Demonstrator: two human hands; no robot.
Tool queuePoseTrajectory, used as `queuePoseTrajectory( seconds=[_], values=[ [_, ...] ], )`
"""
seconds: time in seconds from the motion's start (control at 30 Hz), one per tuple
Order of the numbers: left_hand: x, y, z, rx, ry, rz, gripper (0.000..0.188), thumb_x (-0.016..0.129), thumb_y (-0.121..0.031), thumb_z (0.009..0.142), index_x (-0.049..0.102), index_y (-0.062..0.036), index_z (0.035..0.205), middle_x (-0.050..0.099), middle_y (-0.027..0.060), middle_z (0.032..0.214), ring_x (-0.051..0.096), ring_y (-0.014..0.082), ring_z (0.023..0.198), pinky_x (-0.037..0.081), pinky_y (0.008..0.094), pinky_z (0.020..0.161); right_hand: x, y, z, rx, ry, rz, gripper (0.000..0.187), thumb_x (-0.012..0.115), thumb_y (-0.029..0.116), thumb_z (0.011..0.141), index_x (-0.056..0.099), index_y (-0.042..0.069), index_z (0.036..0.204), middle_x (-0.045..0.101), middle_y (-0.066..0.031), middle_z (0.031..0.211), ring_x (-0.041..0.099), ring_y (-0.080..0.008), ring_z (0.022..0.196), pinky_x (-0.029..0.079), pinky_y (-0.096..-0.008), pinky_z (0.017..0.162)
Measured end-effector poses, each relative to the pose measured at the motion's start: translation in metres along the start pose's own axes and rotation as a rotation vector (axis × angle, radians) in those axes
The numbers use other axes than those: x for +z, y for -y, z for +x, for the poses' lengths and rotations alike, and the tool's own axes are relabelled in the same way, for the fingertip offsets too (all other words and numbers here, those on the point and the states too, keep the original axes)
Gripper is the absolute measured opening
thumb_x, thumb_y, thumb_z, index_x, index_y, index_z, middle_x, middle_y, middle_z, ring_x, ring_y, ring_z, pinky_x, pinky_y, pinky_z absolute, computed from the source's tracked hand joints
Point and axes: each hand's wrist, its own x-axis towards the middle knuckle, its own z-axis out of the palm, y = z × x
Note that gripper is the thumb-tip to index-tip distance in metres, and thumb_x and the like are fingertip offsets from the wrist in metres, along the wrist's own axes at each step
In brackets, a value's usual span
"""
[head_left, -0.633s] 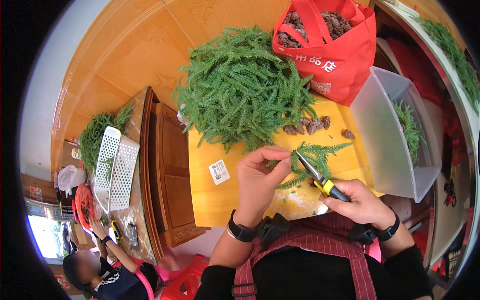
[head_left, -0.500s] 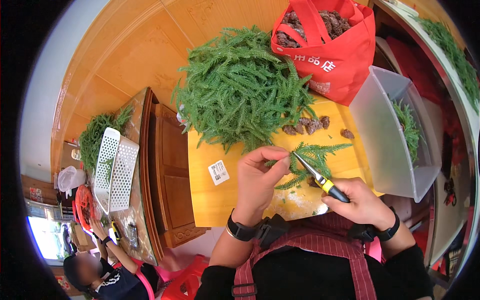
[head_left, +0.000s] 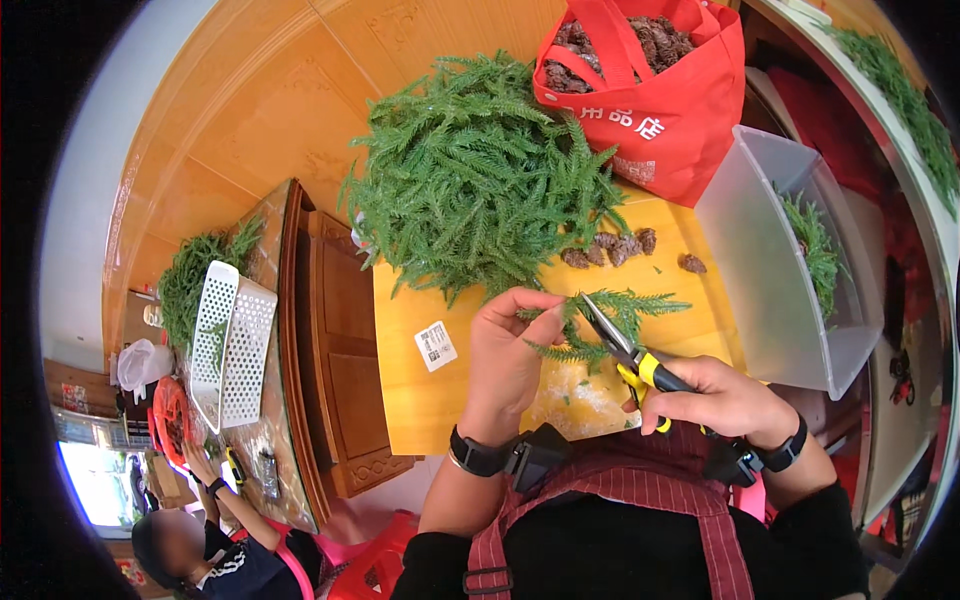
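My left hand [head_left: 505,360] is pinched at thumb and fingertips on a green artificial pine sprig [head_left: 640,304], whose needled branches spread to the right over the yellow tabletop. My right hand [head_left: 728,400] grips needle-nose pliers [head_left: 660,374] with black and yellow handles. The slim metal jaws point up and left and lie across the sprig, close to my left fingertips. Whether the jaws clamp anything, I cannot tell. Just beyond both hands rises a big heap of green pine sprigs [head_left: 480,180].
Several pine cones [head_left: 622,247] lie beyond the sprig. A red bag [head_left: 665,120] of cones stands at the back right, beside a translucent bin [head_left: 745,260] holding greenery. At left, a white perforated basket [head_left: 240,350] sits on another table, where a person [head_left: 235,525] is seated.
The pliers' handles have spread apart, showing the second yellow grip below. Both hands and the sprig have shifted slightly to the left.
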Motion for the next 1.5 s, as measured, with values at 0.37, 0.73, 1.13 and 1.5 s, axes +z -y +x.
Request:
queuePoseTrajectory(
  seconds=[0.37,0.73,1.13,1.5],
  values=[
    [-0.012,-0.011,0.002,0.167,-0.131,0.022,0.005,0.06,-0.001,0.08,0.059,-0.0018,0.085,0.061,0.0041,0.079,0.058,0.0089,0.068,0.044,0.0201,0.056,-0.015,0.005,-0.025,-0.011,-0.245,-0.301,0.015,0.059,0.014,0.083,0.058,0.0,0.086,0.055,-0.0032,0.068,0.052,-0.0093,0.065,0.041,-0.0253,0.059],
    [0.012,-0.006,-0.004,0.148,-0.004,-0.082,0.009,0.062,0.001,0.079,0.057,-0.0012,0.086,0.06,0.0041,0.083,0.057,0.0087,0.073,0.046,0.0213,0.066,-0.003,-0.018,0.008,-0.179,-0.417,-0.649,0.017,0.063,0.014,0.075,0.057,0.0,0.082,0.055,-0.0163,0.077,0.053,-0.0303,0.073,0.042,-0.0373,0.065],
    [0.019,-0.007,-0.01,0.277,0.03,0.03,0.011,0.062,0.001,0.079,0.057,0.0013,0.088,0.058,0.0056,0.089,0.057,0.01,0.081,0.05,0.023,0.071,0.007,-0.013,0.024,-0.387,-0.338,-0.492,0.018,0.064,0.009,0.071,0.059,0.0,0.087,0.061,-0.0138,0.087,0.057,-0.0306,0.09,0.043,-0.0368,0.082],
    [0.02,-0.007,-0.011,0.272,0.001,0.041,0.014,0.06,0.008,0.075,0.058,-0.0005,0.086,0.056,0.0058,0.098,0.056,0.0082,0.076,0.046,0.0196,0.063,0.011,-0.021,0.021,-0.238,-0.288,-0.253,0.02,0.057,0.02,0.084,0.057,0.0,0.081,0.059,-0.0038,0.073,0.054,-0.0107,0.061,0.044,-0.0253,0.057]
  ],
)
